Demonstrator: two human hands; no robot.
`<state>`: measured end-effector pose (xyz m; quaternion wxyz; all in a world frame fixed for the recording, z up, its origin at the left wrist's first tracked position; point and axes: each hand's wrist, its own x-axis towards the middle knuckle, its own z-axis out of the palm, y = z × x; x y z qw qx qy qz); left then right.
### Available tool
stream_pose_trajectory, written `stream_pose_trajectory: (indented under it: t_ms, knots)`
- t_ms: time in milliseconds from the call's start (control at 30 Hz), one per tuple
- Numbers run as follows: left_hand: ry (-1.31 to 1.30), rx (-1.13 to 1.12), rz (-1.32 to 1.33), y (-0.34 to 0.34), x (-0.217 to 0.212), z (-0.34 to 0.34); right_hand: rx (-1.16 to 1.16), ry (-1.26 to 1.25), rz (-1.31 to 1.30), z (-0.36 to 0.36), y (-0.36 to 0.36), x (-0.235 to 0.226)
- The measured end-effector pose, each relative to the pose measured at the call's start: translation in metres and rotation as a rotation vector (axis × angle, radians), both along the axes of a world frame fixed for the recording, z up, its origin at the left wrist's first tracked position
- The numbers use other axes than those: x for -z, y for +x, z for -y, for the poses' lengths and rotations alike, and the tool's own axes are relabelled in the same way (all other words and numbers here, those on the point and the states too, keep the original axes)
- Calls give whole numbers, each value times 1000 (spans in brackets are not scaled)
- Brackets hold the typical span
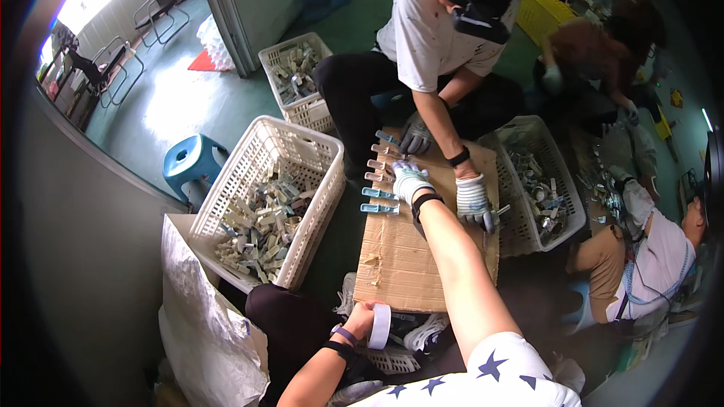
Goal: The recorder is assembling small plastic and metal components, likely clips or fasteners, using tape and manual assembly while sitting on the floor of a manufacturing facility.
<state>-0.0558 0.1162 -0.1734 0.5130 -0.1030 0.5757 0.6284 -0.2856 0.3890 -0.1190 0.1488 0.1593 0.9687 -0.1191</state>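
Note:
My right hand (409,181), in a white striped glove, lies over the upper left part of a brown cardboard sheet (407,271). Its fingers are stretched out toward the inner ends of the pinkish clothespins (379,171). Several clothespins line the sheet's left edge, with light blue ones (379,209) nearest me. At the sheet's near left corner, my bare left hand (362,321) is closed beside a white roll (379,326) like tape, which it seems to hold; part of its fingers is hidden.
Opposite me a person rests two gloved hands (473,200) on the sheet. Clothespins fill a white basket (332,152) at left, and two more baskets (573,211) (265,60) hold small pieces. A blue stool (185,152) stands by the wall; others work at right.

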Motion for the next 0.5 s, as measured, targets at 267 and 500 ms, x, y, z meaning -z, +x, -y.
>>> stream_pose_trajectory:
  t_ms: [267,500]
  knots:
    - [60,25,-47,3,-5,-9,-102,-276,-715,4,147,10]
    - [120,-17,-17,3,13,10,167,-604,-553,22,295,0]
